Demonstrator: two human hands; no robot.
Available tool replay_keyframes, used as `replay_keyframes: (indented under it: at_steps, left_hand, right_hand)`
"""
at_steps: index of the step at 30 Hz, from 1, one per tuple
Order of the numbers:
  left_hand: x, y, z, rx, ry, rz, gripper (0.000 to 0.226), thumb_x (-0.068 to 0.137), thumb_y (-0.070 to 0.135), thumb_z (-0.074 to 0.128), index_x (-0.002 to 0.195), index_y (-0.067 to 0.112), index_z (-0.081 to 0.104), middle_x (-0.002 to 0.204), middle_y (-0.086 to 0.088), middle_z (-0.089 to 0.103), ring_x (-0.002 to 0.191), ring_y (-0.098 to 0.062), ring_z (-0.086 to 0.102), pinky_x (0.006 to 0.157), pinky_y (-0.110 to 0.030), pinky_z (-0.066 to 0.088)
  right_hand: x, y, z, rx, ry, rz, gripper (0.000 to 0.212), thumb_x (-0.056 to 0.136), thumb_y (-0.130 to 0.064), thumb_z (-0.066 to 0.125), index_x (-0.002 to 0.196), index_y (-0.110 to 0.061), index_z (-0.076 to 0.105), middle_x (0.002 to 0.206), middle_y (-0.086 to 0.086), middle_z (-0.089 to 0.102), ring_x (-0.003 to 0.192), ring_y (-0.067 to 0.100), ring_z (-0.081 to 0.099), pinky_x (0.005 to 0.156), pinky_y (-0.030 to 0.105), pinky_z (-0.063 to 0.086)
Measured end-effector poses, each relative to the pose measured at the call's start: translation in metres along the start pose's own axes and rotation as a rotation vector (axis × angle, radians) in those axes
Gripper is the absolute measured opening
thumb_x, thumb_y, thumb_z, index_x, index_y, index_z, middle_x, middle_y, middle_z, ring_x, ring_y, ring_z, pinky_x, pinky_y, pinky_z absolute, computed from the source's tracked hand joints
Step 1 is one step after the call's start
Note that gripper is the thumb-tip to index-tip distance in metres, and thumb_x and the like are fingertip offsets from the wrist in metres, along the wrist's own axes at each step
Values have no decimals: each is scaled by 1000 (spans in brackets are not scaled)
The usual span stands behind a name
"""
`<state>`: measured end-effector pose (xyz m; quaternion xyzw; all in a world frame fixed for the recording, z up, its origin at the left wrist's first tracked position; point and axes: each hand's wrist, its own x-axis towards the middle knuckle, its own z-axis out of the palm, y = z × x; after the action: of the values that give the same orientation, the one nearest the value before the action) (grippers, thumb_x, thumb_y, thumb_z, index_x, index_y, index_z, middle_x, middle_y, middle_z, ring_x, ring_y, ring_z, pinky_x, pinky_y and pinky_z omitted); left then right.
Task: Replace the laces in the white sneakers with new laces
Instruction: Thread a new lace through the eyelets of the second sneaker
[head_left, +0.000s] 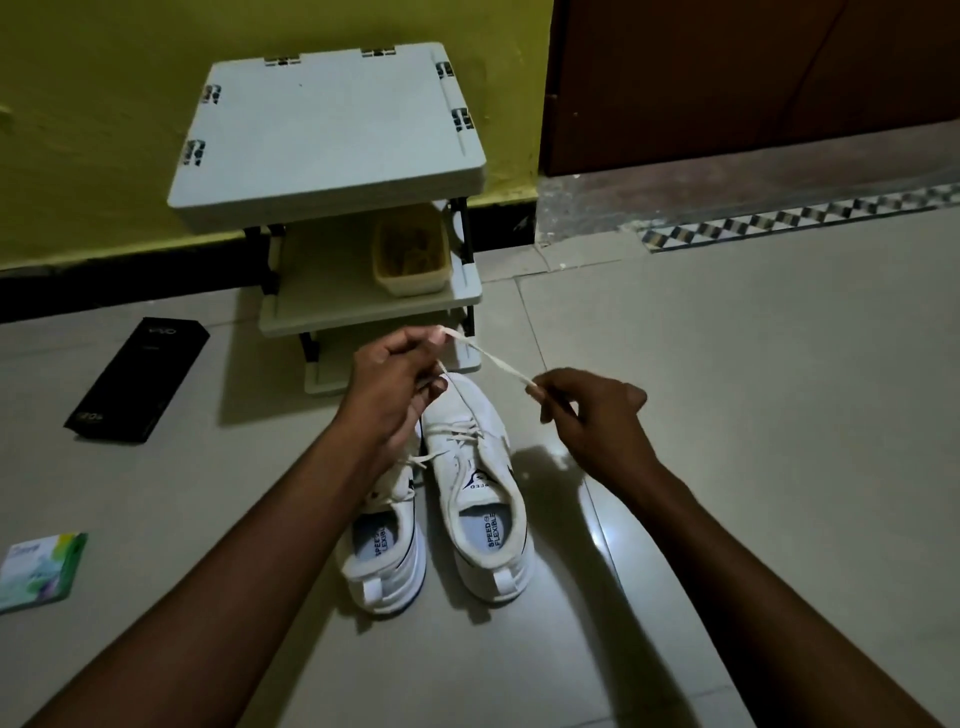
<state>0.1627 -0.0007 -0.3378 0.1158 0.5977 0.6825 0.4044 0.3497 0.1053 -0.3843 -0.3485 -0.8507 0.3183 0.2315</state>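
Two white sneakers stand side by side on the floor tiles, heels toward me: the left sneaker (387, 540) and the right sneaker (480, 493), both laced with off-white laces. A loose off-white lace (493, 364) stretches taut above their toes. My left hand (395, 389) pinches one end of it over the toe of the left sneaker and hides that toe. My right hand (587, 415) pinches the other end, to the right of the right sneaker.
A grey three-tier plastic rack (327, 135) stands against the yellow wall just beyond the shoes, with a yellowish tub (410, 254) on its middle shelf. A black box (137, 379) lies at the left, a green-and-white packet (41, 569) at the near left. A brown door (753, 78) is at the back right.
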Motion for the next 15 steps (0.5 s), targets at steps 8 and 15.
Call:
replay_keyframes:
  at_steps: [8,15]
  left_hand:
    - [15,-9,-11,-256,29,-87,12,102,9,55,93,9,62,77,-5,61,70,-13,64,72,-27,54]
    - [-3,-16,-11,-10,-4,13,18,97,5,63,113,13,63,103,-9,75,97,-21,74,85,-31,59]
  right_hand:
    - [-14,31,12,-256,-356,136,21,101,-22,48,94,-23,68,96,-5,62,97,17,58,82,38,28]
    - [-16,43,20,-161,-353,80,16,95,-11,58,84,-8,70,87,6,61,86,26,61,75,36,48]
